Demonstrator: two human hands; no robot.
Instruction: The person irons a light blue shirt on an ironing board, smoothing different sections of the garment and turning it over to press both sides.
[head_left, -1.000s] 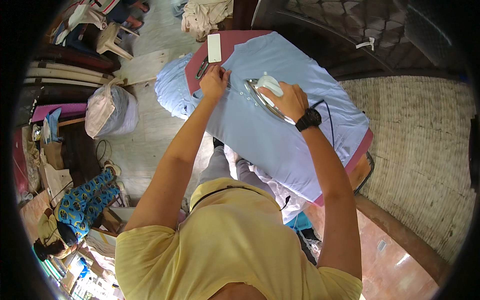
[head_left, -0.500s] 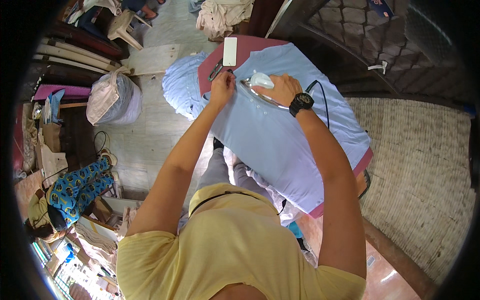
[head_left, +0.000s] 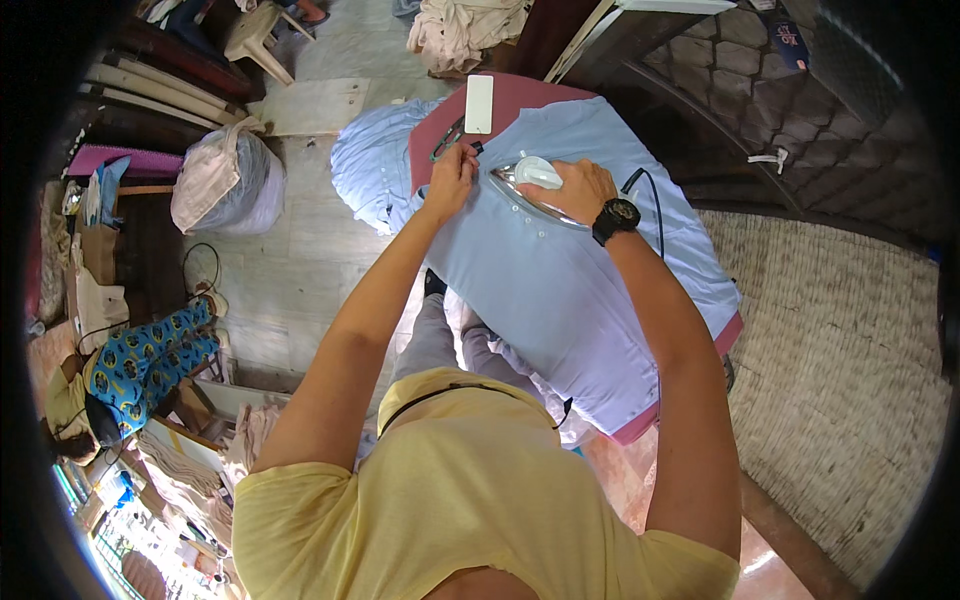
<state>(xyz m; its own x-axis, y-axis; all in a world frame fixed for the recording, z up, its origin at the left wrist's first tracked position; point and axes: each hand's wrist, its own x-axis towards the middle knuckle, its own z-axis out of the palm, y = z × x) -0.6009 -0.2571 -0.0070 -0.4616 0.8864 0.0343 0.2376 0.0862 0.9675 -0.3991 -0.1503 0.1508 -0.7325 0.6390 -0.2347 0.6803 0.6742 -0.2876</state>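
A light blue shirt (head_left: 540, 270) with small white buttons lies spread over a maroon ironing board (head_left: 440, 180). Its bunched part (head_left: 375, 150) hangs off the board's left side. My right hand (head_left: 585, 190) grips an iron (head_left: 537, 174) with a pale top and shiny metal soleplate, resting on the shirt by the buttons. My left hand (head_left: 452, 182) is closed at the shirt's upper left edge. A small dark thing (head_left: 477, 147) shows at its fingertips; I cannot make out what it is. Beyond it lie a dark green looped tool (head_left: 449, 138) and a white rectangular card (head_left: 480, 105).
The iron's black cord (head_left: 658, 205) curves over the shirt behind my right wrist. A dark metal grille (head_left: 740, 110) stands at far right. On the left are a stuffed bag (head_left: 228, 185), a plastic chair (head_left: 262, 42) and another person in blue patterned trousers (head_left: 150, 355). Cloth (head_left: 465, 30) is heaped beyond the board.
My view has shifted a little, so the board sits slightly further right. The iron stays by the buttons in my right hand, and my left hand remains closed near the upper edge.
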